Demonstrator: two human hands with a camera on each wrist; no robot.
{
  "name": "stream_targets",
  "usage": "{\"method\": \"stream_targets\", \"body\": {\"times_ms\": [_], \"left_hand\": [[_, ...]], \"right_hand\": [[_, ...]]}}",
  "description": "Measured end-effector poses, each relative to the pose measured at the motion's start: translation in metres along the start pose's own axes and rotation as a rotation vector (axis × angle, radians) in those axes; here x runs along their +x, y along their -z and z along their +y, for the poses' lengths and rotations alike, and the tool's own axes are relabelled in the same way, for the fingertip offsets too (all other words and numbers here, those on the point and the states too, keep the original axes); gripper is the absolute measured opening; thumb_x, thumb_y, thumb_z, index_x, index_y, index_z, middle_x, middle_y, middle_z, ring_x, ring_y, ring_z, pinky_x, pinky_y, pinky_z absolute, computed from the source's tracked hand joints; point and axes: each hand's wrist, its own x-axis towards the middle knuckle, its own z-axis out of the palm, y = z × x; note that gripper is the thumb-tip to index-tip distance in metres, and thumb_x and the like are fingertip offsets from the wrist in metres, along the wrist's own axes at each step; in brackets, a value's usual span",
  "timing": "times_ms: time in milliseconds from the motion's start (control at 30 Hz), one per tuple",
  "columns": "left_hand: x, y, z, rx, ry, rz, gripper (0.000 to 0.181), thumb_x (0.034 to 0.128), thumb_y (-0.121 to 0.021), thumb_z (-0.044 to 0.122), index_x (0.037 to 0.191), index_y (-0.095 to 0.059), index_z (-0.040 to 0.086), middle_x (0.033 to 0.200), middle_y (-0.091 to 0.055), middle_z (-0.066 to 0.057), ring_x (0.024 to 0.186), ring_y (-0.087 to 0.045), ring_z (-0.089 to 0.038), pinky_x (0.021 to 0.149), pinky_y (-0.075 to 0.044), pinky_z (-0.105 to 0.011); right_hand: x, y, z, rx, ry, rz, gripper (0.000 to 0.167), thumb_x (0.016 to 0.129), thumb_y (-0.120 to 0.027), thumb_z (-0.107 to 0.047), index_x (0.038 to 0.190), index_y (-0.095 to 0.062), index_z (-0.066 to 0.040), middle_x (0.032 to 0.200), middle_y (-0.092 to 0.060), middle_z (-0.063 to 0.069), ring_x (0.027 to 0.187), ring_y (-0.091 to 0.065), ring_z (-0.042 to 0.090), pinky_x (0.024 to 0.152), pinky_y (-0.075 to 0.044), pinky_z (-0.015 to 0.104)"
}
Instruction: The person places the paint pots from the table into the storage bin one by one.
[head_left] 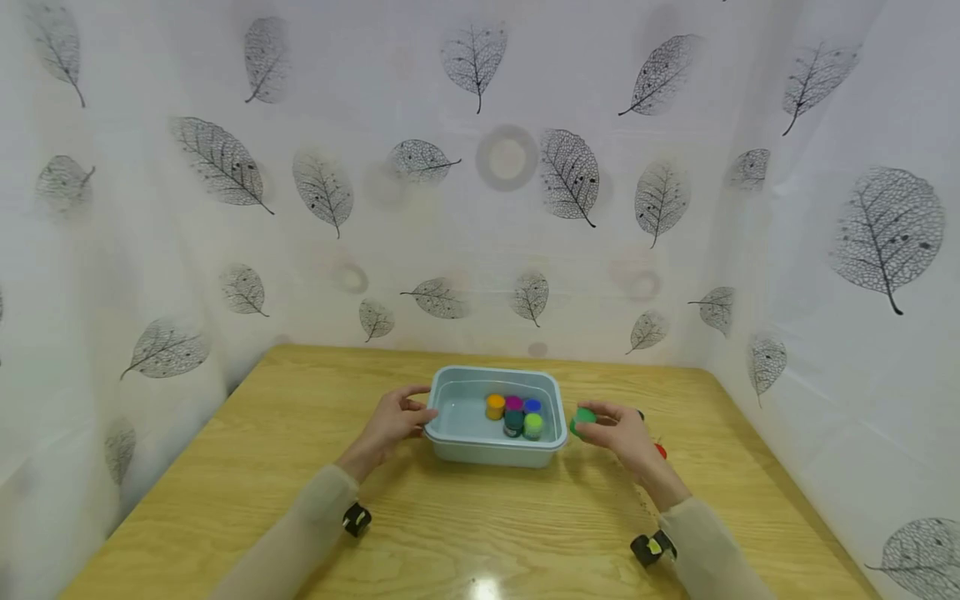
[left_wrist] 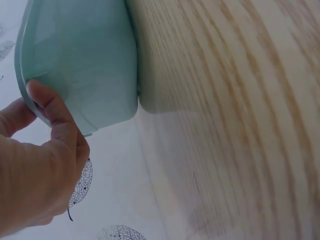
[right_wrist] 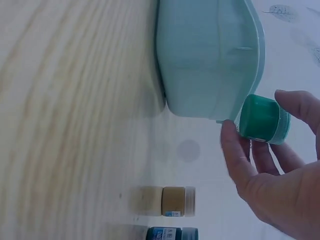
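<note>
A pale blue-green plastic tub (head_left: pixel 487 454) stands on the wooden table. My left hand (head_left: pixel 393 423) pinches its left rim, with thumb and fingers on either side of the edge in the left wrist view. Inside the tub, toward the right, are several small paint jars: orange (head_left: pixel 495 407), magenta (head_left: pixel 513 402), blue (head_left: pixel 532 406), dark teal (head_left: pixel 513 423) and yellow-green (head_left: pixel 533 427). Just beyond the tub's right side, my right hand (head_left: pixel 626 435) holds a green paint jar (right_wrist: pixel 259 118) between thumb and fingers, raised off the table near the rim.
A tan jar (right_wrist: pixel 173 201) and a dark teal-blue jar (right_wrist: pixel 165 233) stand on the table beyond the right hand. A red thing (head_left: pixel 661 451) peeks out behind the right wrist. A leaf-printed curtain (head_left: pixel 480 233) surrounds the table (head_left: pixel 465 517).
</note>
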Motion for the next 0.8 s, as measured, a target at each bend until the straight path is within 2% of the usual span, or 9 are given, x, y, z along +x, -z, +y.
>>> {"method": "stream_targets", "body": {"times_ms": [133, 333, 433, 600, 800], "left_hand": [[0.000, 0.000, 0.001, -0.018, 0.007, 0.003, 0.050, 0.0884, -0.070, 0.001, 0.136, -0.054, 0.003, 0.095, -0.059, -0.013, 0.073, -0.064, -0.019, 0.068, -0.061, -0.036], [-0.001, 0.000, 0.002, -0.017, 0.002, -0.013, 0.052, 0.0881, -0.070, 0.001, 0.137, -0.052, 0.002, 0.092, -0.059, -0.011, 0.068, -0.063, -0.017, 0.068, -0.061, -0.038], [-0.001, -0.001, 0.003, -0.016, 0.007, -0.014, 0.053, 0.0881, -0.070, 0.001, 0.137, -0.051, 0.003, 0.092, -0.058, -0.011, 0.068, -0.062, -0.016, 0.068, -0.061, -0.037], [0.000, -0.001, 0.003, -0.022, 0.013, -0.007, 0.053, 0.0881, -0.070, 0.000, 0.138, -0.051, 0.004, 0.092, -0.057, -0.011, 0.068, -0.061, -0.017, 0.068, -0.061, -0.037], [-0.002, 0.000, 0.003, -0.010, 0.008, -0.010, 0.051, 0.0888, -0.069, 0.001, 0.136, -0.052, 0.003, 0.092, -0.058, -0.011, 0.070, -0.062, -0.018, 0.065, -0.060, -0.035]], "right_hand": [[0.004, -0.003, -0.007, -0.014, 0.007, 0.050, 0.054, 0.087, -0.075, -0.019, 0.135, -0.056, -0.002, 0.125, -0.061, 0.015, 0.101, -0.062, 0.010, 0.090, -0.054, 0.027], [0.007, -0.009, -0.016, 0.035, 0.049, 0.109, 0.053, 0.086, -0.077, -0.022, 0.132, -0.059, -0.003, 0.108, -0.066, 0.001, 0.096, -0.061, 0.010, 0.087, -0.055, 0.025], [0.008, -0.012, -0.019, 0.057, 0.085, 0.120, 0.051, 0.085, -0.077, -0.022, 0.129, -0.061, -0.002, 0.105, -0.065, -0.003, 0.096, -0.061, 0.010, 0.085, -0.056, 0.024], [0.011, -0.017, -0.024, 0.071, 0.110, 0.098, 0.052, 0.085, -0.078, -0.023, 0.129, -0.060, -0.001, 0.109, -0.065, 0.001, 0.097, -0.062, 0.011, 0.086, -0.057, 0.025], [0.012, -0.025, -0.029, 0.068, 0.094, 0.068, 0.055, 0.084, -0.079, -0.022, 0.129, -0.060, 0.002, 0.106, -0.066, 0.000, 0.095, -0.062, 0.011, 0.086, -0.057, 0.027]]}}
